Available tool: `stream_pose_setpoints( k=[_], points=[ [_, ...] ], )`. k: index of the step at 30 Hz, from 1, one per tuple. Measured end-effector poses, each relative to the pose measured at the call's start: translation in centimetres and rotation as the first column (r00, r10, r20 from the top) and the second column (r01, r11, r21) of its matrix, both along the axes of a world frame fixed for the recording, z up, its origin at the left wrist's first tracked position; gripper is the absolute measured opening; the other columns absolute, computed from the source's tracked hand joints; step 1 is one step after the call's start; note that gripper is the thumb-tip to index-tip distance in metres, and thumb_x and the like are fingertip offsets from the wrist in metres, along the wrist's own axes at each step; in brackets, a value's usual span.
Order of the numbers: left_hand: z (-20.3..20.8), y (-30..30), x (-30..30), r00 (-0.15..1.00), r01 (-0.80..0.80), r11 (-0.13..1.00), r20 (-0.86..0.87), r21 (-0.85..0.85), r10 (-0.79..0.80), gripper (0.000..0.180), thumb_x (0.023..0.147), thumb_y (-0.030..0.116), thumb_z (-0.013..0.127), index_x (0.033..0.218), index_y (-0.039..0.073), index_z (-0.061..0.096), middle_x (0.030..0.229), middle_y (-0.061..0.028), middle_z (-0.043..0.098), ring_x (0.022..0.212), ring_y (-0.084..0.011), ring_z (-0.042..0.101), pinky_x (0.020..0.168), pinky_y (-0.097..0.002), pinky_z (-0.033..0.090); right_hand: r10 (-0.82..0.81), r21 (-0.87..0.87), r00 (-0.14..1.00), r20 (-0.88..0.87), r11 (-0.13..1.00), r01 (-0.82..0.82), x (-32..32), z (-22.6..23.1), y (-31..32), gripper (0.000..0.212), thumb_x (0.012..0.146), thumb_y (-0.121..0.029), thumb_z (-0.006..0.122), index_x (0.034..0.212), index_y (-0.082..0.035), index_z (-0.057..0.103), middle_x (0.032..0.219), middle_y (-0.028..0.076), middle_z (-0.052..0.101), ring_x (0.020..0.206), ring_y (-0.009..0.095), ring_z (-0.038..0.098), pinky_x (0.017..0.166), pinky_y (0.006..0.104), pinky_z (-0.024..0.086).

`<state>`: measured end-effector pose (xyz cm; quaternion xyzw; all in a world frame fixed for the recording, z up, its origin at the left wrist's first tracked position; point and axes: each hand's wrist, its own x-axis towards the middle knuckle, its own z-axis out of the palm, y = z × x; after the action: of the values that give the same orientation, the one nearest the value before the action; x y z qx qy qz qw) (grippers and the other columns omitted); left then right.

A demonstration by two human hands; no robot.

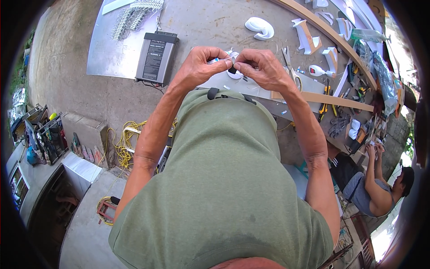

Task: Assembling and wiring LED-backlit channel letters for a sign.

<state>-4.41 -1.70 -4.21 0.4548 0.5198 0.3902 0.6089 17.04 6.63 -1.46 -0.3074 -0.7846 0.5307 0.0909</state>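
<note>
In front of my waist, my left hand (204, 67) pinches a small white piece with a bit of blue on it. My right hand (263, 68) has its fingertips closed close by, at a thin white strip (233, 55) between the hands. A small black piece (232, 70) shows just under the fingertips; which hand holds it I cannot tell. Below the hands lies a white curved piece (235, 75) on a pale flat sheet (215, 81). Scissors (294, 71) lie beside my right wrist.
A grey-black power supply box (156, 60) stands on a shiny sheet (107, 56), near strings of white light modules (130, 20). White letter-like shapes (260, 28), brown strips (336, 99) and pliers (324, 101) lie ahead and right. A co-worker (374, 190) sits at right; yellow cord (123, 142) coils left.
</note>
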Motion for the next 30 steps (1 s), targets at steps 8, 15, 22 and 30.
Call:
stream_pose_setpoints(
  k=[8,15,22,30],
  points=[
    [0.7,-0.2,0.3,0.98,-0.101,0.973,0.146,-0.209,0.133,0.016,0.09,0.019,0.075,0.094,0.004,0.073,0.064,0.0091,0.053,0.053,-0.0002,0.032,0.048,-0.0213,0.021,-0.165,-0.186,0.978,-0.128,0.973,0.14,0.9,-0.8,-0.9,0.027,0.093,-0.009,0.066,0.118,-0.001,0.064,0.091,0.006,0.072,0.076,0.015,0.066,0.064,0.0291,0.054],
    [0.3,-0.3,0.5,0.938,-0.101,0.953,0.292,-0.287,0.187,0.015,0.089,0.017,0.076,0.092,0.003,0.073,0.065,0.008,0.054,0.051,0.0001,0.032,0.046,-0.0217,0.02,-0.082,0.167,0.966,-0.244,0.978,0.125,0.2,-0.4,-2.0,0.029,0.084,0.002,0.068,0.112,-0.003,0.066,0.093,0.008,0.068,0.08,0.015,0.067,0.064,0.0295,0.056],
    [0.2,-0.8,0.8,0.904,-0.11,0.926,0.351,-0.36,0.244,0.012,0.09,0.013,0.075,0.091,0.002,0.073,0.069,0.0049,0.059,0.053,-0.0003,0.039,0.046,-0.0191,0.025,-0.163,0.228,0.931,-0.325,0.943,0.245,0.0,-1.4,-2.9,0.023,0.082,-0.001,0.075,0.104,-0.004,0.072,0.087,0.007,0.069,0.07,0.016,0.067,0.06,0.0292,0.055],
    [0.5,-1.7,1.3,0.939,-0.163,0.972,0.275,-0.168,0.205,0.014,0.09,0.011,0.074,0.098,-0.001,0.074,0.073,0.0008,0.064,0.062,-0.0024,0.049,0.052,-0.018,0.034,-0.277,0.061,0.898,-0.343,0.947,0.316,0.2,-1.8,-3.2,0.016,0.085,-0.004,0.077,0.1,-0.003,0.076,0.08,0.008,0.072,0.068,0.013,0.066,0.059,0.0265,0.053]
  ],
)
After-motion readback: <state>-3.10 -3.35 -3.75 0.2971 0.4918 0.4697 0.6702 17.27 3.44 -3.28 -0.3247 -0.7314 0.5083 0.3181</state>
